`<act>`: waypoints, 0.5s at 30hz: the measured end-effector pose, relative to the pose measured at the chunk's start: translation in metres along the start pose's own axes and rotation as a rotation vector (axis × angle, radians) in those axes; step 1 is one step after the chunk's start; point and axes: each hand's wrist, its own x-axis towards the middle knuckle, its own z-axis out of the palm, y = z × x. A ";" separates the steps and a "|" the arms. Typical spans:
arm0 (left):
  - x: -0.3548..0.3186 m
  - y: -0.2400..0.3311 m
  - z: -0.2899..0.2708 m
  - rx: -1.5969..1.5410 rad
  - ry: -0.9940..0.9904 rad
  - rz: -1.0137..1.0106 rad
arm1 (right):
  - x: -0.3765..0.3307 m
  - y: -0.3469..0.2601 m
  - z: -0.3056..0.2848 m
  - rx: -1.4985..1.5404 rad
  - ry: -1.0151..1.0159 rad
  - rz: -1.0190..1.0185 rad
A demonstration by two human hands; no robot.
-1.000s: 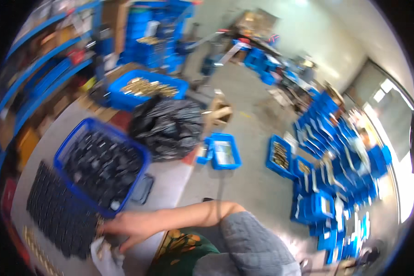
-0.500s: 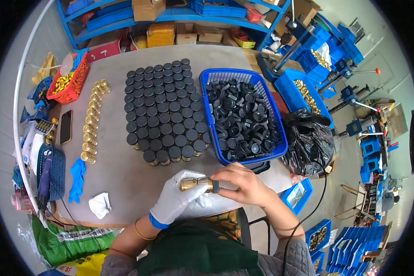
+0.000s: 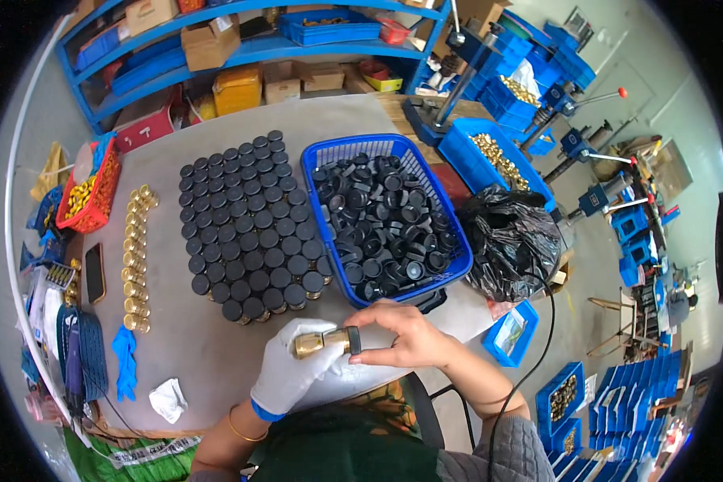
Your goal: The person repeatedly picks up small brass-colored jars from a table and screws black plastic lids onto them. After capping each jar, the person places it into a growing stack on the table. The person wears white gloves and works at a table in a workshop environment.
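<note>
My left hand, in a white glove, is closed around a brass fitting lying sideways over the table's near edge. A black cap sits on the fitting's right end. My bare right hand pinches that cap between thumb and fingers. Beyond my hands, rows of capped brass fittings stand packed together, black tops up. Loose black caps fill a blue basket to their right. Farther left runs a line of uncapped brass fittings.
At the left are a phone, a blue glove, a crumpled white cloth and a red basket of yellow parts. A black plastic bag, a blue bin of brass parts and lever presses are right.
The view has shifted, so the table's things sit farther left in the picture. Both hands stay together on the fitting and cap; my right thumb and fingers have shifted slightly around the cap.
</note>
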 end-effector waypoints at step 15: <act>-0.002 0.002 -0.008 -0.111 -0.047 -0.191 | 0.002 -0.004 0.006 -0.322 -0.067 -0.157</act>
